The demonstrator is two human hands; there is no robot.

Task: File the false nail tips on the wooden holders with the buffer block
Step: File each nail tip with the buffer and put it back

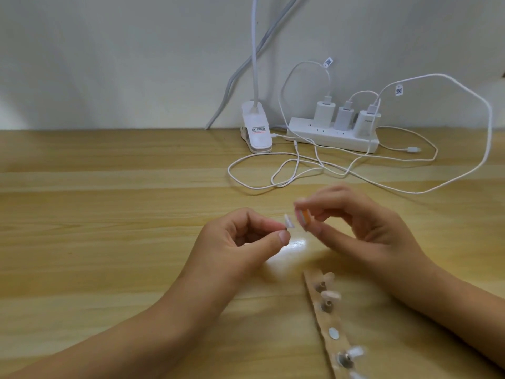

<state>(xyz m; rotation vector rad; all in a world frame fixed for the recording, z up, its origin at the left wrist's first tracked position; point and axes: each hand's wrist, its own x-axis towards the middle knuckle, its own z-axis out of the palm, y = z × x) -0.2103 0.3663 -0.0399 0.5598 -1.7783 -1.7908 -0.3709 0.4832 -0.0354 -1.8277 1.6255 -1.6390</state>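
The big wooden table (109,214) holds a white power strip (333,135) and loose cables (273,170) at the back. Near the front lies a wooden strip (328,320) with more nail tips (330,295) stuck on it. Above the table, the left hand (246,236) pinches one nail tip (289,221) by its bottom. The right hand (355,225) has its fingers clamped on the little buffer block (304,216), just beside that tip. The tip is tiny and held only by fingertips. A hard rub could twist it loose, or it could pop off and drop.
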